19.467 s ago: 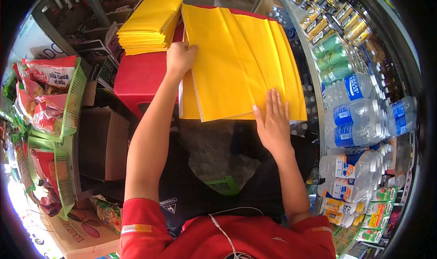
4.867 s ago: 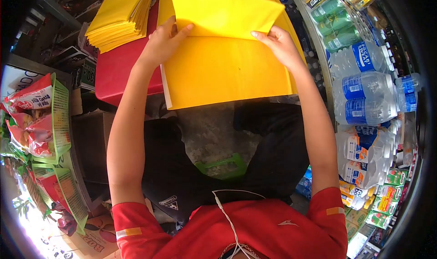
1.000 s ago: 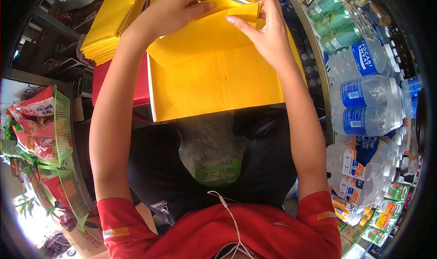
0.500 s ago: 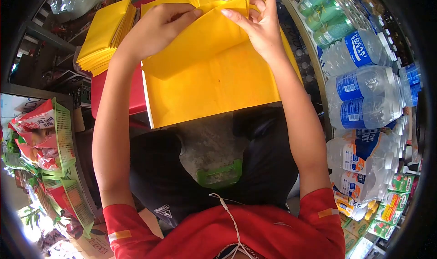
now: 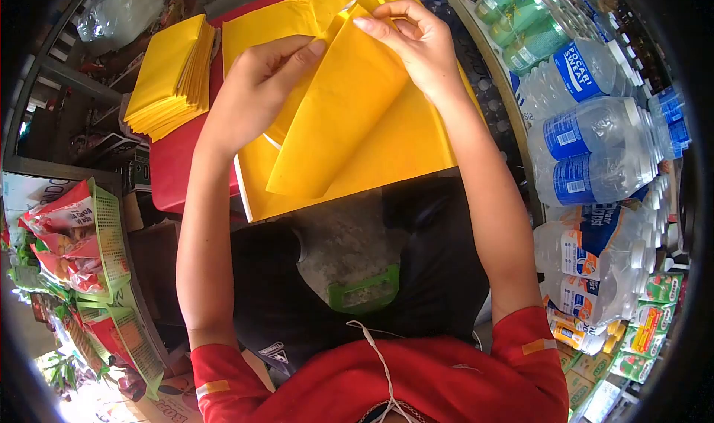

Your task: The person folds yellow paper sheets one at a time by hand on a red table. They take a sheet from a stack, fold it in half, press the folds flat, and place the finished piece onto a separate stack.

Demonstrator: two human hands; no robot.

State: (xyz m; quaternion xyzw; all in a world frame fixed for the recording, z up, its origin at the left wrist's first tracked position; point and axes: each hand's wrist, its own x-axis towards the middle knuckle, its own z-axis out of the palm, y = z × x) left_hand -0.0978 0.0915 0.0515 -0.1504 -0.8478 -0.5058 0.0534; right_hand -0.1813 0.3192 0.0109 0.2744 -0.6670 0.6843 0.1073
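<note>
Several large yellow paper sheets [image 5: 416, 140] with white edges lie on a red tabletop [image 5: 175, 174] in front of me. The top yellow paper sheet [image 5: 338, 126] is lifted and bent, its lower corner pointing toward me. My left hand [image 5: 264, 88] pinches its left part between thumb and fingers. At its upper right edge, my right hand [image 5: 424, 44] grips the same sheet, thumb in front and fingers curled behind. A neat stack of folded yellow papers [image 5: 167, 73] rests left of my left hand, apart from it.
Plastic drink bottles [image 5: 587, 155] crowd the shelf along the right, with small green-and-red cartons [image 5: 643, 330] nearer me. On the left stand green baskets [image 5: 111, 237] holding red packets [image 5: 67, 230]. A green plastic piece [image 5: 364, 293] is on the floor between my knees.
The top sheet has come up off the pile and now hangs bent in a narrow slanted shape. My left hand has moved slightly down; the right hand keeps its pinch.
</note>
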